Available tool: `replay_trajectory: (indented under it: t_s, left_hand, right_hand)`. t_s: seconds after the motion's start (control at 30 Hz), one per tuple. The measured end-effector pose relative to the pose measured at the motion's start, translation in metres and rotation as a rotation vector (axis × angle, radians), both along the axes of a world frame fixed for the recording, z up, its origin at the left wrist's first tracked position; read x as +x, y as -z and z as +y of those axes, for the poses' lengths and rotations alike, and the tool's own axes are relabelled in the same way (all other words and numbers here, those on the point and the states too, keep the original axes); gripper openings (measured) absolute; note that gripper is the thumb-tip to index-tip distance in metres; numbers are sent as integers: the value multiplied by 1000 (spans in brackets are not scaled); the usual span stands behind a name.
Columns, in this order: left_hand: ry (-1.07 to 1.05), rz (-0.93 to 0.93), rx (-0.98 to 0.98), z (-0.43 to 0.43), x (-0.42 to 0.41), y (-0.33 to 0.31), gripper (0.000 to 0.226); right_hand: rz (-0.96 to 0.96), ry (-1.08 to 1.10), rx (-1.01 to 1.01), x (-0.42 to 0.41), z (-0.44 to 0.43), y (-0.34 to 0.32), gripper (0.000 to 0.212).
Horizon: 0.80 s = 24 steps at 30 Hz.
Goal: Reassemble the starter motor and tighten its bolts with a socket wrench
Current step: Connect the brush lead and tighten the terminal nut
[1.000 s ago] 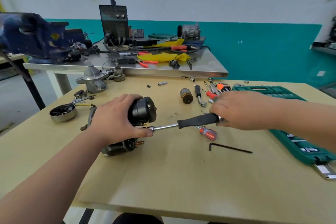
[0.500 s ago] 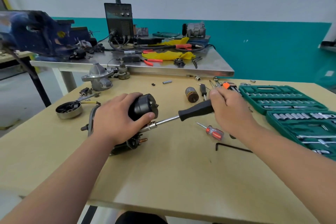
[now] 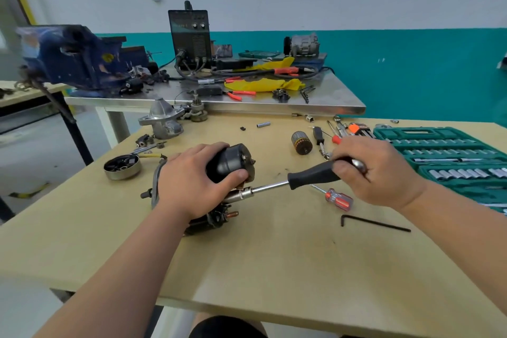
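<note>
pinning the starter motor (image 3: 230,164) to the counter (image 3: 274,261) with our left hand (image 3: 192,184) curled over its black housing, we close our right hand (image 3: 375,173) round the socket wrench (image 3: 288,182) handle; its shaft runs leftward to a bolt under our left thumb.

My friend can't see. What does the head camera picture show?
A person's left hand holds a black starter motor on a wooden table, while the right hand grips a socket wrench whose tip meets the motor. A red screwdriver, a hex key and a green socket set lie nearby.
</note>
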<state>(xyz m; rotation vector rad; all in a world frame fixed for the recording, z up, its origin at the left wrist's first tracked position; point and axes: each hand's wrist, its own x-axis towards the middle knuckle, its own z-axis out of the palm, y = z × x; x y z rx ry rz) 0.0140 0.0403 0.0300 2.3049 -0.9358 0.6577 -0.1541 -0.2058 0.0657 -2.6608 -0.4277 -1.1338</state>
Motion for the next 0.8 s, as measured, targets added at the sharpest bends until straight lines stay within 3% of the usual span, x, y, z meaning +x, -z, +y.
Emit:
replay_trajectory:
  t_s: [0.07, 0.2, 0.6, 0.7, 0.8]
  left_hand:
    - [18, 10, -12, 0, -1, 0, 74]
    - [17, 30, -44, 0, -1, 1, 75]
    - [47, 175, -269, 12, -3, 4, 69]
    - [21, 183, -312, 13, -7, 5, 66]
    - [-40, 131, -225, 8, -14, 4, 69]
  right_hand:
    - [10, 28, 67, 4, 0, -2, 35]
    - [-9, 230, 518, 11, 24, 6, 34]
    - [-19, 515, 449, 14, 54, -37, 45]
    - [-4, 485, 422, 13, 55, -47, 43]
    - [47, 382, 452, 5, 45, -37, 39]
